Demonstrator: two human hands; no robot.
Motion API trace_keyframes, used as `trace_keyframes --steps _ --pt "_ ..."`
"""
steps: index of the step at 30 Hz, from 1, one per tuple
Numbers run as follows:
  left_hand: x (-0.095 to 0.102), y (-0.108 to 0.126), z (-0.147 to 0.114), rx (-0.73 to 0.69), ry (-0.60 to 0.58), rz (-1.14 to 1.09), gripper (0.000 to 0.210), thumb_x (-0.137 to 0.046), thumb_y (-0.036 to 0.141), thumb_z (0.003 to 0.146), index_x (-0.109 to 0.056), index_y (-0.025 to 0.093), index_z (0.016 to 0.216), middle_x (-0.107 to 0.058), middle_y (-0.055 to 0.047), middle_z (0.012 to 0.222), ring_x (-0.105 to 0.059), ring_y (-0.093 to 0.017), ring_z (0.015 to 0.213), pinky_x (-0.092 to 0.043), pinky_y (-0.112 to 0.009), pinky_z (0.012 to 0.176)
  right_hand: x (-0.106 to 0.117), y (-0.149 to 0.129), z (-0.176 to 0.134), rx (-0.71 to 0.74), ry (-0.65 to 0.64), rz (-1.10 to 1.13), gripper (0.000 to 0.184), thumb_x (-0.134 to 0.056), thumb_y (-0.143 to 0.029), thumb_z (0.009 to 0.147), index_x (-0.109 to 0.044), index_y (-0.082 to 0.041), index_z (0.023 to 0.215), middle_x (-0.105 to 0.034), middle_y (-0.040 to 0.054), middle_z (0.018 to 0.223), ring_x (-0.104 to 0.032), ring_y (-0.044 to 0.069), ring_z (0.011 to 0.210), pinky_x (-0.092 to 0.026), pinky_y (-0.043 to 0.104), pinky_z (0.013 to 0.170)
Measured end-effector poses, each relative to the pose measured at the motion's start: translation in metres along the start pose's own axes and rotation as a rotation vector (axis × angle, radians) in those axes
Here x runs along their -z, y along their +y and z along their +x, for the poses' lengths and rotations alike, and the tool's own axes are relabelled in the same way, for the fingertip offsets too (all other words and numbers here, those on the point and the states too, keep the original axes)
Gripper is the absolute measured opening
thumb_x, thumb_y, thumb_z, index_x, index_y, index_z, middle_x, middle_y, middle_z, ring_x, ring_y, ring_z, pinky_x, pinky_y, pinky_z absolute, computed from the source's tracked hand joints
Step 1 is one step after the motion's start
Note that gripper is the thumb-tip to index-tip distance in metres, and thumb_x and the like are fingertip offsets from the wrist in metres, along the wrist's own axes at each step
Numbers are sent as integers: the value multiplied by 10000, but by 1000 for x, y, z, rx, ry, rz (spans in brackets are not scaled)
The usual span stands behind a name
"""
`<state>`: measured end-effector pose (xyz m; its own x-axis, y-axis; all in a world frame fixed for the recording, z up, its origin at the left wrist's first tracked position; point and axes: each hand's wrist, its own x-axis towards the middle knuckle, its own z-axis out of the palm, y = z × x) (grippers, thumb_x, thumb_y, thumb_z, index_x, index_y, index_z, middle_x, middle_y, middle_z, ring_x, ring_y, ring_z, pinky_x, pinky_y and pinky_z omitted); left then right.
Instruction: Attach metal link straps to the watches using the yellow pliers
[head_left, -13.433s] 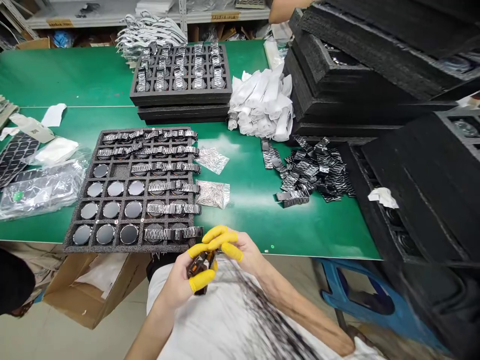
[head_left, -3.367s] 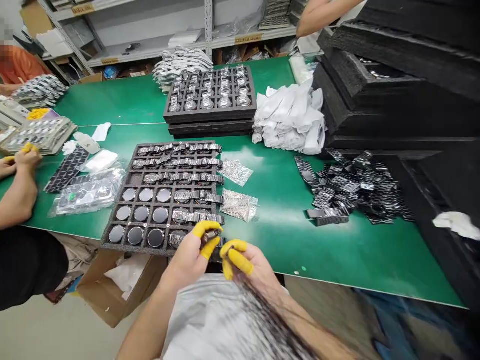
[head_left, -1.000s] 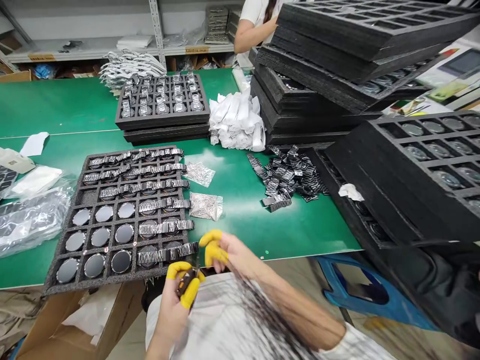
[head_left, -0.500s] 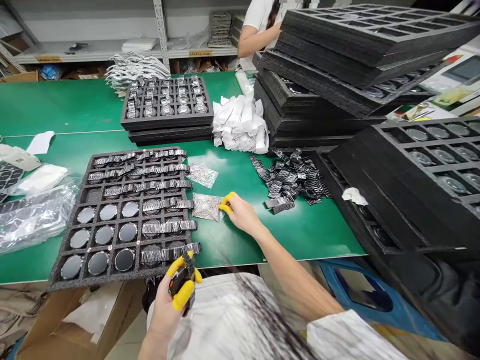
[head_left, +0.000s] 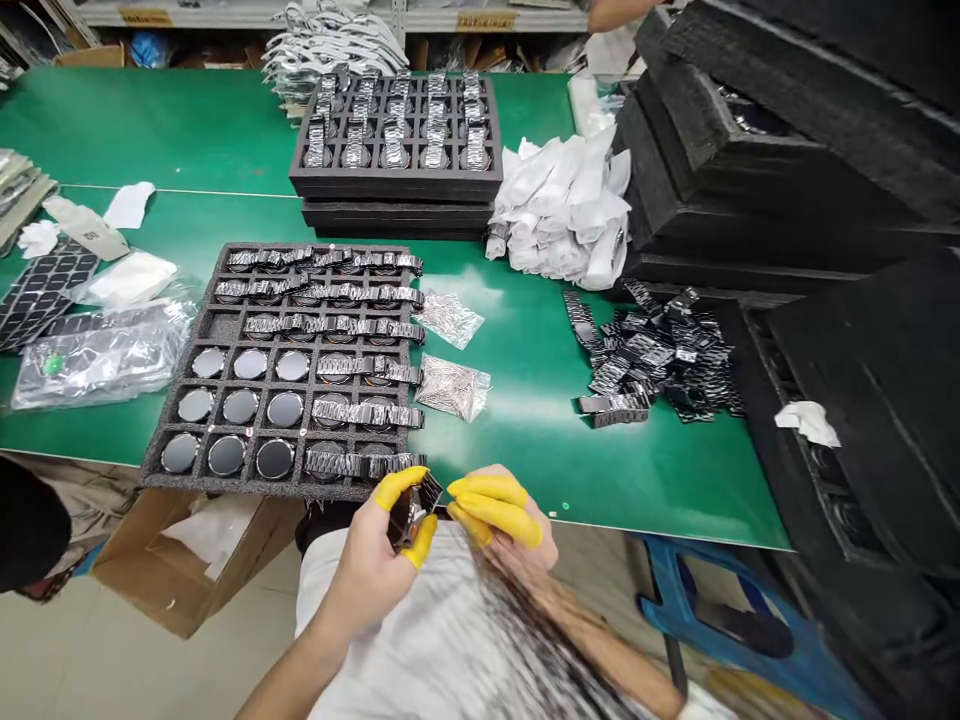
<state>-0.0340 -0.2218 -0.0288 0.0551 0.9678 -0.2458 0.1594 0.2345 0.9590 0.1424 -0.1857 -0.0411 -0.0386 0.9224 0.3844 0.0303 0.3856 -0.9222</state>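
My left hand (head_left: 371, 565), with yellow finger covers, grips a dark watch (head_left: 403, 515) whose black link band stands up towards the right. Close beside it, the fingers of my right hand (head_left: 506, 520), also in yellow covers, are pinched together near the band's end. Whatever they may hold is too small to make out. Just beyond lies a foam tray (head_left: 223, 328) of round watches, some with black link bands laid across. Two clear bags of thin metal pins, a nearer bag (head_left: 450, 388) and a farther bag (head_left: 448, 318), rest at the tray's right side.
Loose black watch bands (head_left: 660, 360) are heaped on the green table (head_left: 517, 430). Behind stand a stacked tray (head_left: 397, 185) of banded watches and a pile of white wrapped pieces (head_left: 562, 210). Tall black foam stacks (head_left: 765, 200) rise at right. A cardboard box (head_left: 172, 590) sits below left.
My right hand has left the nearer bag of pins and come back to the watch in my left hand. The watch is now raised and turned. The view has tilted downward.
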Motion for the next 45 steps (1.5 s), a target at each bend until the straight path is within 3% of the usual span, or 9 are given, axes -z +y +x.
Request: trace_keyframes --steps 4,17,20,26,30,33,38,41,45 --pt "1 -2 1 -31 -1 -14 507 -720 225 910 -649 260 1410 -704 -88 1394 -684 -257 1265 -489 -430 1193 -12 3 1 210 175 -53 537 -726 -148 940 -719 -504 1341 -764 52 934 -672 253 752 -523 386 547" --pt "6 6 -4 -11 23 -65 499 -728 189 882 -682 248 1376 -729 -100 1367 -712 -261 1210 -534 -431 1149 -14 23 -17 39 80 -18 303 -727 -254 947 -768 -504 1112 -684 46 940 -639 262 807 -539 447 661" --pt "7 6 -5 -3 16 -68 476 -716 209 904 -679 248 1378 -714 -103 1390 -702 -260 1225 -512 -445 1170 -17 17 -4 -118 56 115 76 -809 -365 912 -764 -367 974 -653 46 993 -613 223 845 -543 408 759" --pt "12 4 -4 -2 -59 -180 455 -798 264 881 -720 277 1329 -745 -86 1273 -724 -237 1101 -567 -378 1057 -15 11 18 -660 -226 632 697 -967 -623 642 -666 -292 1176 -627 62 1129 -604 221 984 -543 322 796" --pt "14 1 -6 82 -131 -264 447 -826 362 883 -738 259 1309 -770 -66 1081 -716 -195 887 -604 -323 887 -5 13 19 -555 -349 540 466 -923 -622 723 -748 -263 961 -628 88 1206 -600 242 1082 -536 372 895" --pt "16 2 -7 124 -125 -334 517 -792 439 912 -697 239 1379 -772 -88 1060 -698 -186 777 -597 -285 713 -4 13 13 -498 -219 455 446 -874 -657 767 -679 -256 770 -679 90 1159 -617 269 1107 -506 448 994" --pt "31 9 4 -177 39 0 437 -642 267 1003 -669 289 1439 -716 -117 1360 -722 -261 1135 -612 -366 975 -16 6 -2 -732 -207 737 601 -749 -830 765 -541 -267 798 -574 -34 561 -555 192 553 -538 413 751" --pt "42 17 11 -434 -69 346 573 -542 83 974 -637 329 1483 -635 -87 1514 -626 -264 1357 -514 -413 1159 -24 0 -4 -843 -410 791 610 -809 -791 741 -569 -231 777 -571 -38 532 -490 144 472 -460 317 604" --pt "44 23 14 -529 -109 556 694 -508 3 922 -587 335 1526 -673 -78 1469 -672 -246 1300 -554 -368 1088 -26 -5 3 -893 -515 753 581 -855 -723 743 -636 -185 747 -604 -27 553 -492 114 477 -407 265 550"
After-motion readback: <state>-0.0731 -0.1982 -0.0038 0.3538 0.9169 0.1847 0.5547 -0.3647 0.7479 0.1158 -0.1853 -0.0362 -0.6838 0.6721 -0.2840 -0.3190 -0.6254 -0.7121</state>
